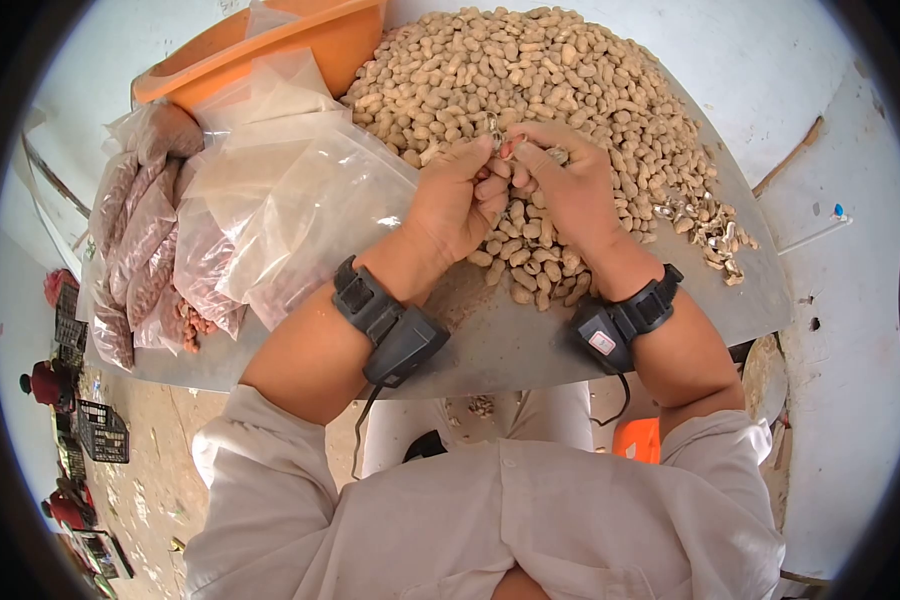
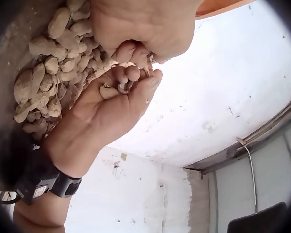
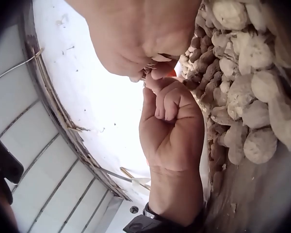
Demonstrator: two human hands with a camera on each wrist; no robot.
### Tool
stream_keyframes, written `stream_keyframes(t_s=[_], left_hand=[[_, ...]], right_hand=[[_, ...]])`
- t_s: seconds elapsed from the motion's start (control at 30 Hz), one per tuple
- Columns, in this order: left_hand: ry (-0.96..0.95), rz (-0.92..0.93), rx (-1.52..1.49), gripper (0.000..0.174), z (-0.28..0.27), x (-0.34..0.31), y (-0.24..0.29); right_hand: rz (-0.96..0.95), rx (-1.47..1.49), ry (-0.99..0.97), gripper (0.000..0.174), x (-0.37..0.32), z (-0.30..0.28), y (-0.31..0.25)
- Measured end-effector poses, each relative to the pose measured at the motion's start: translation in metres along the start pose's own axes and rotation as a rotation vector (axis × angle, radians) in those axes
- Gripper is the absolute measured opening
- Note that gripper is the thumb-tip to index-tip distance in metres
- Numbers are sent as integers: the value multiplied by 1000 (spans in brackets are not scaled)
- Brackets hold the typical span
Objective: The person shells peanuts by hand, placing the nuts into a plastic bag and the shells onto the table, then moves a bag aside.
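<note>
Both hands meet fingertip to fingertip over a large heap of unshelled peanuts [image 1: 510, 70]. My left hand [image 1: 455, 195] pinches a cracked peanut [image 1: 495, 132] between thumb and fingers. Opposite it, my right hand [image 1: 578, 190] grips the same peanut, where a reddish kernel [image 1: 511, 149] shows at the fingertips. In the left wrist view, a piece of peanut shell [image 2: 107, 91] lies within the curled fingers of the right hand. Shell bits [image 3: 161, 58] also stick out under the right hand in the right wrist view. The fingers partly hide the peanut.
Left on the grey table [image 1: 510, 350] lie clear plastic bags [image 1: 290, 200] and filled bags of reddish kernels [image 1: 135, 220]. An orange basin [image 1: 270, 50] stands at the back left. Broken shells [image 1: 710, 225] lie at the right. Black crates [image 1: 103, 432] are on the floor.
</note>
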State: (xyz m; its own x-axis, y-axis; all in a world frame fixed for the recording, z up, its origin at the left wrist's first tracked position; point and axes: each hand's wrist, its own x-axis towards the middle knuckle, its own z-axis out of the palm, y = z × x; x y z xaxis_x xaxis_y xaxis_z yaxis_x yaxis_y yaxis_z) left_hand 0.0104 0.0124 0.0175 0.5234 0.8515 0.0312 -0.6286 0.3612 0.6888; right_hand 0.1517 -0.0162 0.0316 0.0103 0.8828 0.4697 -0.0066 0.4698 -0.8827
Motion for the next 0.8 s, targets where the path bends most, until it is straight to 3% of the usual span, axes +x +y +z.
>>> stream_keyframes(t_s=[0.1,0.2,0.3,0.4,0.5,0.6,0.7,0.8], left_hand=[[57,-33,-138,26,1,-1,-3],[16,-86,-270,27,-7,2,-3],[69,-126,-282,28,-5,1,-2],[7,-151,-241,29,-6,3,-1],[-2,-92,-137,30,-4,4,-4],[3,16,213,27,-6,4,-6],[-1,86,423,24,0,-1,-5],[162,62,364,23,7,-3,-2]], right_hand=[[-482,-533,-100,19,4,-6,0],[-625,-606,-125,23,6,-7,1],[-560,-584,-162,20,8,-13,2],[-220,-215,-169,16,4,-11,-2],[-26,-98,-133,14,6,-11,-4],[144,54,-150,16,5,-10,-9],[156,125,-213,19,5,-11,-3],[171,321,-18,24,9,-15,2]])
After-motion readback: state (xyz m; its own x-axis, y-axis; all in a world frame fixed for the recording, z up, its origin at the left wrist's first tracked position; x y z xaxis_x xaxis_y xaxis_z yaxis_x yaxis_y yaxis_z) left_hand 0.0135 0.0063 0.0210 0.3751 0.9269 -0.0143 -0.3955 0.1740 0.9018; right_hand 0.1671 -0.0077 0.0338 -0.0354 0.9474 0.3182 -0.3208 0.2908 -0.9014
